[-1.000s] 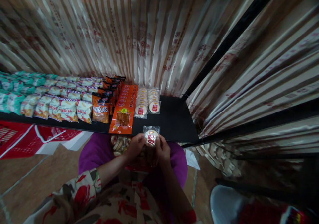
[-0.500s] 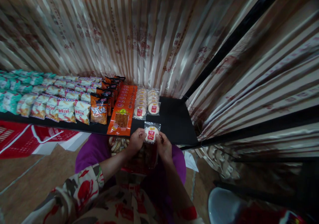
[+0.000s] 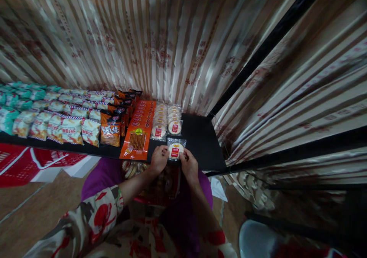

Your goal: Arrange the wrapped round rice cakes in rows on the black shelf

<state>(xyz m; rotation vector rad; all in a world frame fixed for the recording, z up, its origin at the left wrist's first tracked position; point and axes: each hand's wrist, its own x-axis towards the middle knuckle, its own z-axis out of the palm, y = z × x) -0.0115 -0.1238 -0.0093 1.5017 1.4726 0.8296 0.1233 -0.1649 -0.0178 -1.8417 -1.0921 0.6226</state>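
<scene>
Between both hands is a clear-wrapped round white rice cracker (image 3: 176,150) with a red label, held over the front part of the black shelf (image 3: 202,139). My left hand (image 3: 159,159) pinches its left edge. The fingers of my right hand (image 3: 189,165) are closed on its right edge. Just behind it lie two overlapping rows of the same wrapped crackers, the left row (image 3: 158,130) and the right row (image 3: 174,126). To their left is a flat orange snack packet (image 3: 137,135) with brown sticks pictured on it.
Left along the shelf stand orange-black bags (image 3: 110,130), white snack bags (image 3: 71,130) and green bags (image 3: 10,118). A red basket (image 3: 17,164) sits below. Striped curtain (image 3: 160,40) hangs behind; a black pole (image 3: 266,51) slants at right. More packets (image 3: 134,169) lie between my knees.
The held cracker has moved slightly forward, closer to the right row, and lies flatter over the shelf. Both hands keep their hold. The view has shifted a little.
</scene>
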